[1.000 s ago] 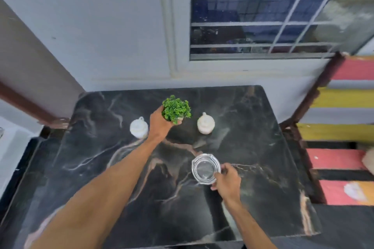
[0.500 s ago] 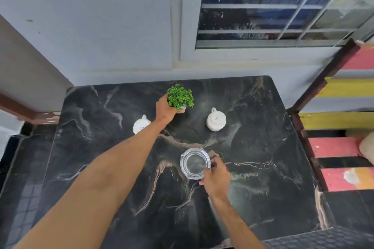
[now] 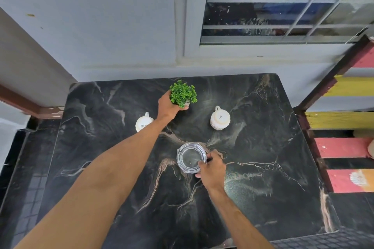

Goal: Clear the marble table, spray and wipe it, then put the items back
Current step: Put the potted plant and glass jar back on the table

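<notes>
The black marble table with pale veins fills the lower view. My left hand reaches to the far middle and grips the pot of a small green potted plant. My right hand holds the right rim of a clear glass ashtray near the table's middle. One white mug stands to the right of the plant. Another white mug stands to the left, partly behind my left forearm.
A grey wall and a barred window stand behind the table. A striped red, yellow and black bench or shelf sits close to the table's right edge. Dark tiled floor shows at the left.
My left hand has carried the plant farther back on the table. My right hand has slid the ashtray slightly left and toward the middle. The camera has tilted down.
</notes>
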`<action>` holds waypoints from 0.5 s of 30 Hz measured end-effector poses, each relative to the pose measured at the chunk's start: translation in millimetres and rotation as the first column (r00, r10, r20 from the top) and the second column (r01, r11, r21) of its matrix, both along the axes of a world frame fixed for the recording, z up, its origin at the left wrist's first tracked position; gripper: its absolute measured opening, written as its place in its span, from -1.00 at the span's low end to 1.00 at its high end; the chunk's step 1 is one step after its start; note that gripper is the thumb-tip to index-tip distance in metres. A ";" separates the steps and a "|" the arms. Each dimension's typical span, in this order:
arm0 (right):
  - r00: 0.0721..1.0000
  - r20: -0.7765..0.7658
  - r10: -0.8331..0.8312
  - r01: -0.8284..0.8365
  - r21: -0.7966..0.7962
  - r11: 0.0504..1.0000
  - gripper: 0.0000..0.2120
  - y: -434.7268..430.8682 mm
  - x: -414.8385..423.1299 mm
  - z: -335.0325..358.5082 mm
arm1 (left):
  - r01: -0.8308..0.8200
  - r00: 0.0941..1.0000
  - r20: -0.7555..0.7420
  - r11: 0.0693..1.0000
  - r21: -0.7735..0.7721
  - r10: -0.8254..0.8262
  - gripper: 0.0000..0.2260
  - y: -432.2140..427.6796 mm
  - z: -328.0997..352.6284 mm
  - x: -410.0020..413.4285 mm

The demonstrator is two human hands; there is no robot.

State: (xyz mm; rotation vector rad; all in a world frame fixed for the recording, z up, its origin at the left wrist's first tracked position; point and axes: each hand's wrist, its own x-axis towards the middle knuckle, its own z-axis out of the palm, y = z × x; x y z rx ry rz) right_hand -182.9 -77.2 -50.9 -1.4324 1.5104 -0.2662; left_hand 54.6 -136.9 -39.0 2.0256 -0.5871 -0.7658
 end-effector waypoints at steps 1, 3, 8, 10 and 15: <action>1.000 0.003 0.003 -0.003 0.005 1.000 -0.87 -0.9 0.4 0.1 | -0.005 1.000 -0.002 1.000 -0.002 0.005 -0.39 0.1 -0.5 -0.3; 1.000 -0.008 0.013 -0.013 0.009 1.000 -0.90 -3.7 0.8 1.5 | -0.010 1.000 -0.005 1.000 -0.005 0.010 -0.38 -0.4 -0.9 -1.1; 0.997 -0.040 0.064 -0.063 0.020 0.998 -0.90 -12.2 1.3 3.5 | -0.026 1.000 0.005 1.000 0.017 0.025 -0.33 -0.2 -1.8 -1.7; 0.995 -0.047 0.089 -0.088 0.018 0.996 -0.88 -15.2 1.1 2.6 | -0.028 1.000 0.011 0.999 0.022 0.028 -0.32 -0.5 -2.4 -1.8; 0.988 -0.085 0.130 -0.130 0.001 0.991 -0.86 -19.0 0.6 0.8 | -0.032 0.999 0.003 0.998 0.052 0.032 -0.24 -0.1 -3.0 -1.8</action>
